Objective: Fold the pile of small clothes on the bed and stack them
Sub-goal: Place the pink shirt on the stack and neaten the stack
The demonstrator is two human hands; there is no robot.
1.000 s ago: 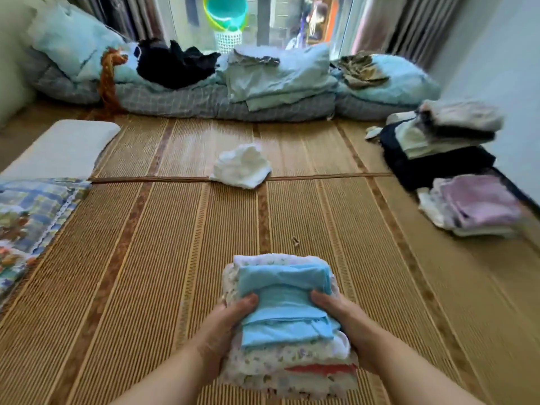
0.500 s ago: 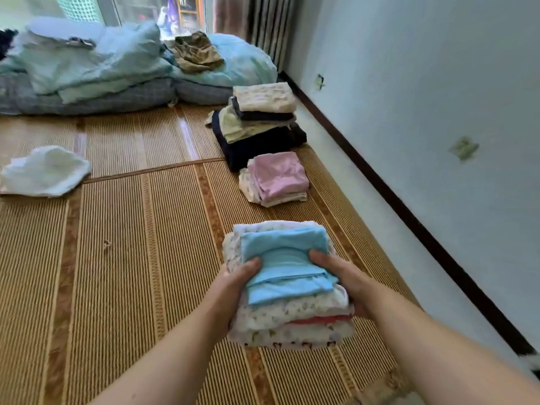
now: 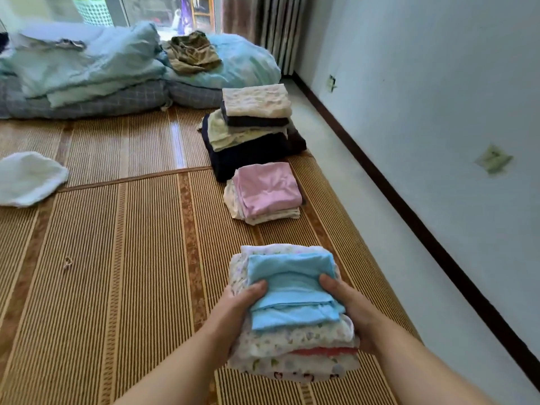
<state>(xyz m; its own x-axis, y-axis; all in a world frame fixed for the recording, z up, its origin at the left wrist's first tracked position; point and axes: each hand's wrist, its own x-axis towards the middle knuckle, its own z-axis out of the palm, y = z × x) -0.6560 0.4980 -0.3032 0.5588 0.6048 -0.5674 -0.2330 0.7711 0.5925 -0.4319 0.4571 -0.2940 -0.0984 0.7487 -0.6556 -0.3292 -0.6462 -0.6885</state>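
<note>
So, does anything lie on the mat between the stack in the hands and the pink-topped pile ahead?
Nothing visible: only bare mat lies between the held stack and the pink-topped pile.

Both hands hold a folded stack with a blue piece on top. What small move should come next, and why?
Probably carry the stack forward and set it on the mat just short of the pink-topped pile. The left hand and right hand grip its sides, and it and a taller pile line the mat's right edge.
</note>
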